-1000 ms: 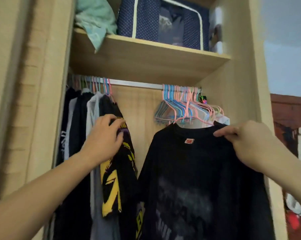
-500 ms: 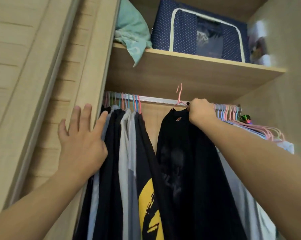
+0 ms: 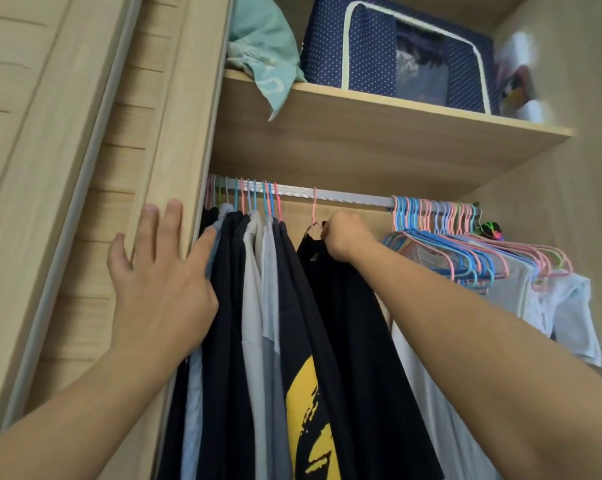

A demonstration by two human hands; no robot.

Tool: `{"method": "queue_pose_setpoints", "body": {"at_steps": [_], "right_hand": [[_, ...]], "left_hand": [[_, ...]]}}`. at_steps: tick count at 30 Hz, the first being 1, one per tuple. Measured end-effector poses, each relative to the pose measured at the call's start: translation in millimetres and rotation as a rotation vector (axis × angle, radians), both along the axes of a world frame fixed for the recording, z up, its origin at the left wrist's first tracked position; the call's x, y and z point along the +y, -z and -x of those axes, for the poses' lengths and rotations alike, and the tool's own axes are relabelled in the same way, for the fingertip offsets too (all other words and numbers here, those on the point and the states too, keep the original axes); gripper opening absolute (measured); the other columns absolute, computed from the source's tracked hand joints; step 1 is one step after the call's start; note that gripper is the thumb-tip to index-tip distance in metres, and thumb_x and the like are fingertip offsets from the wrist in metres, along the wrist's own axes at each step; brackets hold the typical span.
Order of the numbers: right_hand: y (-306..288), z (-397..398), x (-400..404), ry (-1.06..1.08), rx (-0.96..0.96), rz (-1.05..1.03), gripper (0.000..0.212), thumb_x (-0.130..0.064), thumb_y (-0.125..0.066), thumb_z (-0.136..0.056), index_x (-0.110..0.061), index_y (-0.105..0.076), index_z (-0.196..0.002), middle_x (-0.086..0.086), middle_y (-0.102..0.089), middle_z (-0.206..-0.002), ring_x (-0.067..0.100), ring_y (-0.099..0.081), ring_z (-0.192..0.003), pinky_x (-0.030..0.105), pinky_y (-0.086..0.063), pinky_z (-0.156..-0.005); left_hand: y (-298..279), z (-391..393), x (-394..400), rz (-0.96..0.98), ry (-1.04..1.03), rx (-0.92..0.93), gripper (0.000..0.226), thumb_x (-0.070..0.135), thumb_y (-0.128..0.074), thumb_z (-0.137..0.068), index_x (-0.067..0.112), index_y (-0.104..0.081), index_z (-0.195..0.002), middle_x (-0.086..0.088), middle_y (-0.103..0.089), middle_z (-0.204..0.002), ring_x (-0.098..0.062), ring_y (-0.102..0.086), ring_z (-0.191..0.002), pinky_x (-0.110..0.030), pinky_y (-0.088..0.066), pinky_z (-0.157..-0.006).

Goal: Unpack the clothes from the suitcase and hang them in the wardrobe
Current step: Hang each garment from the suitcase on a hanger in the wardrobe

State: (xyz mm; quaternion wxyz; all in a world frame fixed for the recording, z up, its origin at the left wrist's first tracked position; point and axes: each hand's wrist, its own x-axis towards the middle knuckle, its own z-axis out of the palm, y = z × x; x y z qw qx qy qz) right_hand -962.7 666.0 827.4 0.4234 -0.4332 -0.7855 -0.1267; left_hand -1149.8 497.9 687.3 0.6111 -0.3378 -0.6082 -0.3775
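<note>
Wardrobe is pale wood-look board, matt, fine grain; shelf the same. Rail is ribbed silvery metal, dull sheen. Hangers look like thin coated wire or plastic, smooth, pink, blue and green. Black shirt is soft matt cloth; the hung shirts beside it are matt cloth too, black and grey, one with a flat yellow print. Storage box is navy dotted fabric with pale trim and a clear, slightly glossy plastic window. Teal cloth looks soft, crumpled.

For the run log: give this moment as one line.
right hand grips black shirt | pink hanger on rail | left hand open
</note>
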Motion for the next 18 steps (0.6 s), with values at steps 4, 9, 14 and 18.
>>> {"method": "queue_pose_setpoints", "body": {"at_steps": [4,9,14,18], "right_hand": [[12,-8,-15,-0.202,0.324,0.002,0.054,-0.051,-0.031,-0.103,-0.01,-0.054,-0.13,0.016,-0.06,-0.123,0.037,-0.055,-0.114,0.039,-0.041,-0.087],[33,-97,21,0.552,-0.075,-0.401,0.025,-0.017,-0.051,-0.091,-0.009,-0.058,-0.114,0.015,-0.061,-0.116,0.035,-0.054,-0.109,0.042,-0.046,-0.088],[46,-137,43,0.872,-0.371,-0.313,0.046,-0.035,-0.069,-0.086,-0.015,-0.057,-0.127,0.007,-0.057,-0.118,0.028,-0.051,-0.112,0.039,-0.044,-0.09],[45,-138,43,0.807,-0.397,-0.321,0.03,-0.021,-0.062,-0.091,-0.013,-0.062,-0.12,0.008,-0.066,-0.112,0.028,-0.063,-0.104,0.037,-0.048,-0.084]], "left_hand": [[2,5,-1,-0.012,-0.005,0.014,0.068,0.015,-0.043,-0.077,0.017,-0.056,-0.143,-0.022,-0.024,-0.163,-0.043,-0.019,-0.151,-0.066,-0.017,-0.112],[5,3,1,-0.001,-0.002,0.017,0.065,0.013,-0.043,-0.077,0.014,-0.058,-0.14,-0.024,-0.022,-0.163,-0.044,-0.019,-0.151,-0.067,-0.018,-0.111],[5,3,2,0.008,0.015,-0.008,0.06,0.014,-0.044,-0.075,0.013,-0.064,-0.131,-0.023,-0.021,-0.163,-0.043,-0.016,-0.152,-0.067,-0.017,-0.111],[6,3,2,0.0,0.031,-0.005,0.054,0.015,-0.046,-0.074,0.011,-0.068,-0.123,-0.022,-0.021,-0.163,-0.043,-0.017,-0.151,-0.066,-0.018,-0.111]]}}
